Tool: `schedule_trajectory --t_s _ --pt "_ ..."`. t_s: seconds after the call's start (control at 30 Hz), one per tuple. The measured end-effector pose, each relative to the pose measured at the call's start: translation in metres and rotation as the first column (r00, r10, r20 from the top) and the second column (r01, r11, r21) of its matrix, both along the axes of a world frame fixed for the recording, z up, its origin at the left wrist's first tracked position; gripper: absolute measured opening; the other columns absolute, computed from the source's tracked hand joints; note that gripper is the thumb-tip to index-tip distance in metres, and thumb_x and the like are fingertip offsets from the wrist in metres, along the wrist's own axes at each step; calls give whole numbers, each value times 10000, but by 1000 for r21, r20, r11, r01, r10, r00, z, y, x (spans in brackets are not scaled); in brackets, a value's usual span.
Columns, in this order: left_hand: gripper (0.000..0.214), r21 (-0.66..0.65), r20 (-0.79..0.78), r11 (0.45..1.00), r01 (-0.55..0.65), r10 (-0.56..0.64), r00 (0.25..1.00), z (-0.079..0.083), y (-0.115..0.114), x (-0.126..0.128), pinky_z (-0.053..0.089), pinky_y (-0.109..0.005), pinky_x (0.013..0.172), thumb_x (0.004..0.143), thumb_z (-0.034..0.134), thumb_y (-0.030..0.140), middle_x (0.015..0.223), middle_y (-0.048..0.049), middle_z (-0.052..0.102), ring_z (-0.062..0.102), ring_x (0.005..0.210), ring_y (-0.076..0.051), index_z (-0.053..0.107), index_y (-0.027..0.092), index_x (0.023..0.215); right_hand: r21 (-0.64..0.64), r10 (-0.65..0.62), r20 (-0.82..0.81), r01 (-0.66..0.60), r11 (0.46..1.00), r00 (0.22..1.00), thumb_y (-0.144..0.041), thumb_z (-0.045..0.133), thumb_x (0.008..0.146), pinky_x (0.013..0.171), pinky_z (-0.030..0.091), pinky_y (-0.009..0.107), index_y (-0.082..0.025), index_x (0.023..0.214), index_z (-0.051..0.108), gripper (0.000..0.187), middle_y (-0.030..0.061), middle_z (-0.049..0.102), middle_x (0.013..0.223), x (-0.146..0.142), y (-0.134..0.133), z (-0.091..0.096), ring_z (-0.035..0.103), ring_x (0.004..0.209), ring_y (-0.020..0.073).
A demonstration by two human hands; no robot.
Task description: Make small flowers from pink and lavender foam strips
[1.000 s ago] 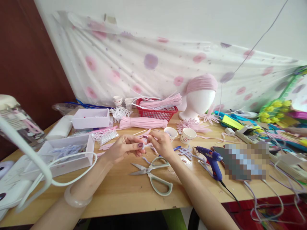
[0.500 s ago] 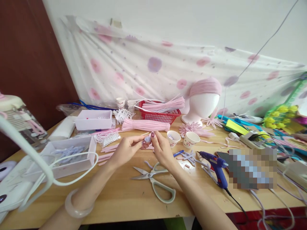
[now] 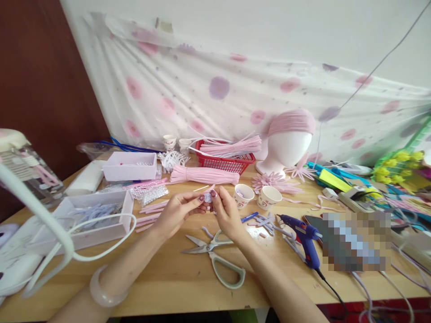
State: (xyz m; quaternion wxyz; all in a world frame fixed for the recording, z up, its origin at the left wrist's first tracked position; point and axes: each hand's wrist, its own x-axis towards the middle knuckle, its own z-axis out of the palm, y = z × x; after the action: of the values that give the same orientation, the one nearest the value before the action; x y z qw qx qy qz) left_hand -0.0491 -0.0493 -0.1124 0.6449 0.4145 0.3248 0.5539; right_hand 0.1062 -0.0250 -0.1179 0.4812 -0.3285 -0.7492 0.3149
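Both of my hands meet above the middle of the table, pinching a small lavender pipe-cleaner piece (image 3: 208, 197) between them. My left hand (image 3: 180, 210) grips it from the left with thumb and fingers. My right hand (image 3: 227, 211) is closed on its right side; fingertips hide part of the piece. Below the hands lie open scissors (image 3: 210, 247) with pale handles. Beside my right hand stands a paper cup (image 3: 244, 196) with lavender bits inside, and another paper cup (image 3: 270, 198) is to its right. A blue pen (image 3: 249, 217) and cut lavender pipe cleaners (image 3: 266, 223) lie close by.
A blue glue gun (image 3: 303, 237) with a trailing cord lies at right. Behind my hands are a pink pipe-cleaner bundle (image 3: 204, 175), a red basket (image 3: 224, 163) and a white foam head (image 3: 286, 150). White boxes (image 3: 81, 240) and a white curved tube (image 3: 60, 220) occupy the left.
My fingers have shifted and turned the lavender piece slightly, so more of its bumpy shape shows. The camera view has moved a little; things on the table stay in place.
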Motion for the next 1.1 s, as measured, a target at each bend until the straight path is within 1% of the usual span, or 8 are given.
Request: schedule_trajectory --t_s 0.2,0.3,0.43,0.53,0.63,0.73,0.9,1.1 --pt "301 -18 -5 999 34 -34 999 -1 1 -1 533 -238 715 588 889 337 710 -56 756 655 640 -128 808 145 805 -91 54 -103 -63 994 993 -419 427 980 558 417 249 -212 804 488 278 -14 521 656 -3 -1 -1 503 571 130" --pt "311 -36 23 999 37 -36 999 -2 2 -1 537 -225 700 600 881 373 695 -53 752 653 639 -122 808 146 799 -90 44 -115 -55 994 992 -426 453 970 578 435 249 -208 821 510 270 1 558 694 -2 -1 -2 528 607 134" --pt "349 -49 15 999 -11 12 1000 -3 3 1 540 -214 671 527 913 370 677 -47 746 647 641 -119 798 137 761 -81 45 -113 -54 995 993 -422 482 955 584 439 249 -202 816 522 264 7 572 693 -2 -1 -1 532 620 137" --pt "356 18 -71 997 -78 79 994 -3 2 2 552 -242 676 575 880 410 661 -46 736 657 643 -137 783 125 765 -102 28 -127 -42 994 991 -445 486 949 563 430 244 -204 783 502 293 -10 545 656 -3 -1 -1 507 586 127" --pt "309 196 -237 966 -169 214 948 -2 0 3 566 -269 676 716 779 422 674 -34 727 673 652 -158 761 130 815 -179 50 -166 -80 981 985 -471 435 968 527 419 232 -207 736 463 352 -38 484 598 -7 -3 -3 470 530 111" --pt "229 445 -398 873 -198 391 830 -5 -3 3 558 -251 650 852 641 353 706 -22 716 671 661 -153 738 146 876 -239 79 -176 -121 963 981 -521 418 962 464 392 213 -204 707 456 409 -59 416 547 -11 -4 -6 423 467 93" --pt "193 776 -456 622 -105 668 588 -9 -6 3 546 -235 675 911 515 159 824 -43 740 683 724 -147 704 168 949 -309 135 -325 -240 920 936 -611 531 866 404 378 205 -198 666 461 464 -84 334 511 -11 0 -5 339 408 70" --pt "145 926 -334 377 15 802 495 -8 -4 -4 552 -230 691 918 531 117 819 -41 738 698 731 -143 657 167 969 -363 193 -433 -367 856 880 -576 619 822 389 359 205 -200 595 420 482 -100 286 478 -7 4 -3 273 387 52"
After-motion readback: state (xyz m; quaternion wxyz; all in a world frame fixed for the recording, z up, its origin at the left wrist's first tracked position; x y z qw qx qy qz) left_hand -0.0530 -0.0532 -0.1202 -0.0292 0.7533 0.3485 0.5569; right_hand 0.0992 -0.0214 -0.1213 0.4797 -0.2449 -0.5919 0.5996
